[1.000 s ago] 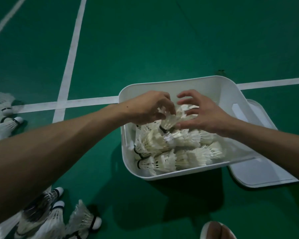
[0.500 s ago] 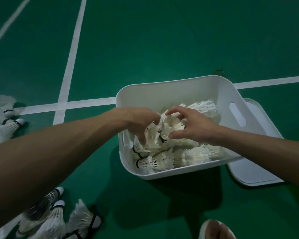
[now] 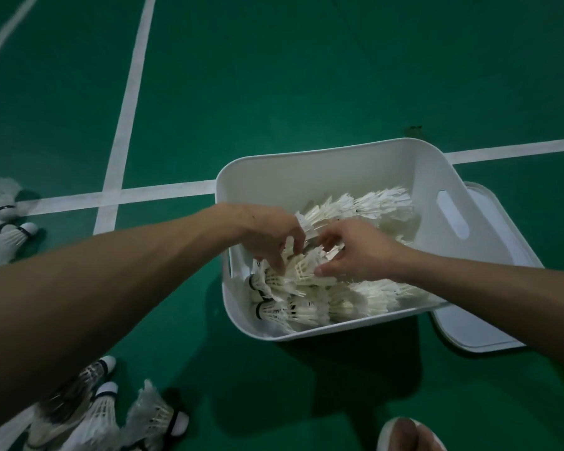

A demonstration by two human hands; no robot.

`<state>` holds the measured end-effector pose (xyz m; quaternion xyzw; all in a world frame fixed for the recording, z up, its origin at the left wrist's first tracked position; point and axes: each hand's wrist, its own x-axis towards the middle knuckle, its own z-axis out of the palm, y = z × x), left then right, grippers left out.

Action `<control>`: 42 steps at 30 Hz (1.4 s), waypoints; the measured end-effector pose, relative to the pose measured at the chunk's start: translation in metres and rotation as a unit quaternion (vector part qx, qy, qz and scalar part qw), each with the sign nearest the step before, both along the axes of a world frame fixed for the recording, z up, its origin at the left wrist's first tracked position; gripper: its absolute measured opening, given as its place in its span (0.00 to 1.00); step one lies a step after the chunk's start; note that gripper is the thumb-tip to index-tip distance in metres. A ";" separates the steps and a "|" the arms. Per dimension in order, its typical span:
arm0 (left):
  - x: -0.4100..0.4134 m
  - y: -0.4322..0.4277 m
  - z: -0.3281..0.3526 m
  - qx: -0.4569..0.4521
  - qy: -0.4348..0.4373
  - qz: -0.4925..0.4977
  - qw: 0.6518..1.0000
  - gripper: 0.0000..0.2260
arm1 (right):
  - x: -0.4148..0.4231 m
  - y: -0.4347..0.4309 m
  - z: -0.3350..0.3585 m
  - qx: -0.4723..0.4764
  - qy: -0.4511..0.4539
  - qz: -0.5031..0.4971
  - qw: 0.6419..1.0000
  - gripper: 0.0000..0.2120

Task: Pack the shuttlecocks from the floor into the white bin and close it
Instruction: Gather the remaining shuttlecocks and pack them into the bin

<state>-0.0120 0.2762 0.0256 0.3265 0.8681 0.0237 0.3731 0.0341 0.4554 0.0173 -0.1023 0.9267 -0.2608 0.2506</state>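
White lid (image 3: 479, 330) beside white bin (image 3: 306, 177), loose shuttlecocks (image 3: 150, 418) on floor (image 3: 306, 76); left hand (image 3: 267, 236), right hand (image 3: 362, 252), grips round binned shuttlecocks (image 3: 365, 301).

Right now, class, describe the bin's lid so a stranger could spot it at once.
Find the white bin on the green floor. Against its right side, partly hidden by it, lies the lid. It is flat, white, round-cornered, unlike the painted lines.
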 end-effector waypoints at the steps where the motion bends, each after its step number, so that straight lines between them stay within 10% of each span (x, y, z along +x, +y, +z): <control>1: 0.001 0.000 -0.003 -0.002 -0.012 0.001 1.000 0.18 | 0.000 -0.002 -0.002 0.005 0.007 0.001 1.000 0.25; 12: -0.002 -0.001 0.004 -0.016 -0.002 -0.009 1.000 0.21 | -0.012 0.003 0.018 0.051 0.003 0.047 0.998 0.31; 25: 0.010 -0.070 0.062 0.162 0.286 0.172 0.929 0.11 | -0.025 -0.042 0.088 0.115 0.203 0.119 0.965 0.24; 42: 0.090 -0.280 -0.012 -0.002 0.216 0.354 0.910 0.21 | -0.013 -0.275 0.037 0.042 0.142 0.302 0.942 0.24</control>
